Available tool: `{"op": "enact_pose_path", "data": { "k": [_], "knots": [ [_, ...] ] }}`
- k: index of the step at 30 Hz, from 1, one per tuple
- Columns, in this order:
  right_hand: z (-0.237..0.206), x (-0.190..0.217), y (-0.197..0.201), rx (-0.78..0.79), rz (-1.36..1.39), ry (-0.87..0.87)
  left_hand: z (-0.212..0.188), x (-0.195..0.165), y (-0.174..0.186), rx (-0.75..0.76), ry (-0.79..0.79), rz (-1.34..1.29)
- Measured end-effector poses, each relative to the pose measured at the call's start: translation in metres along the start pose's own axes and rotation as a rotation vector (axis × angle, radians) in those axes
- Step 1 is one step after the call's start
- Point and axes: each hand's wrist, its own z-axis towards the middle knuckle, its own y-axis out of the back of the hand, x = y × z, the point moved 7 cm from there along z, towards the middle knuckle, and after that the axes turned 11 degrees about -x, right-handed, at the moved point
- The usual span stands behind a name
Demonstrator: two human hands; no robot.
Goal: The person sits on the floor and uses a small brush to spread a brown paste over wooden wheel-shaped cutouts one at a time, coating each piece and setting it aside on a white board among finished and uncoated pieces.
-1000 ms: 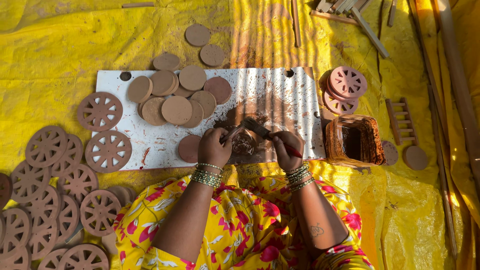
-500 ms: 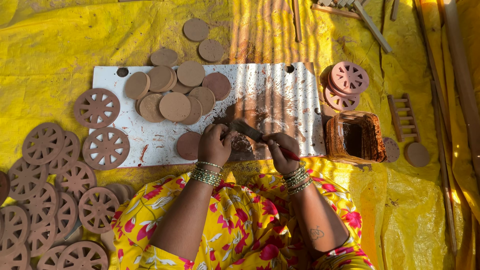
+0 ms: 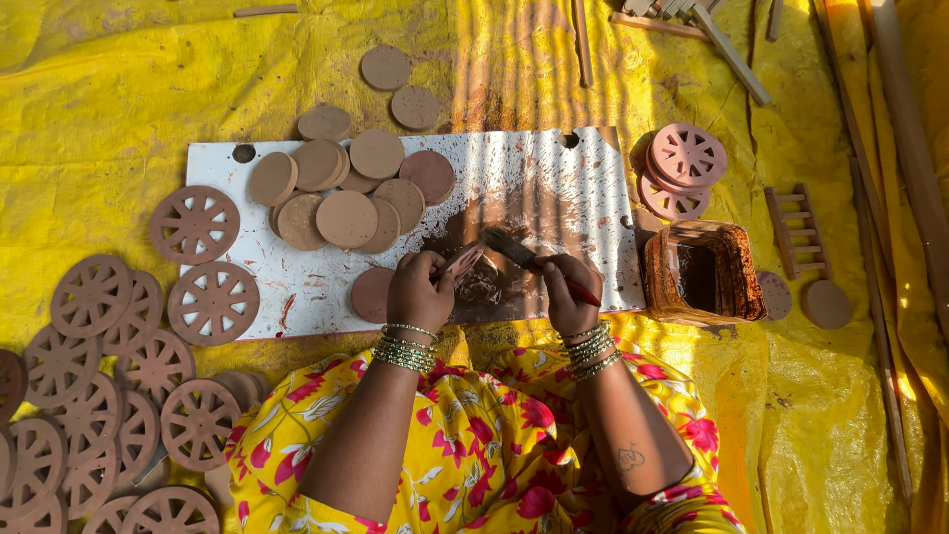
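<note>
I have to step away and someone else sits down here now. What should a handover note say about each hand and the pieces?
Left hand: grips a small clay piece over the white board.
Right hand: grips a brush, bristles at that piece.
Paint tub: right of the board.
Done, by the look of it: spoked wheels piled on the left.
Left: plain discs stacked on the board.

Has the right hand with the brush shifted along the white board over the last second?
Barely. The right hand holds the brush beside the left hand over the same dark patch of the white board, left of the brown tub.
</note>
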Motion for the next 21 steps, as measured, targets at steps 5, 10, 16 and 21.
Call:
{"op": "enact_pose_path", "data": {
  "k": [5,10,16,21],
  "knots": [
    [-0.010,0.000,-0.009,0.126,0.071,0.069,-0.003,-0.007,0.005,-0.015,-0.050,-0.018],
    [0.000,-0.017,-0.004,0.046,0.040,-0.088,-0.003,-0.002,0.000,-0.040,-0.092,0.004],
    [-0.007,-0.005,-0.008,0.103,0.046,0.037,-0.007,0.008,-0.012,-0.051,-0.099,-0.066],
    [-0.009,0.001,-0.013,0.141,0.074,0.086,-0.001,0.009,-0.010,-0.055,-0.058,-0.061]
  ]
}}
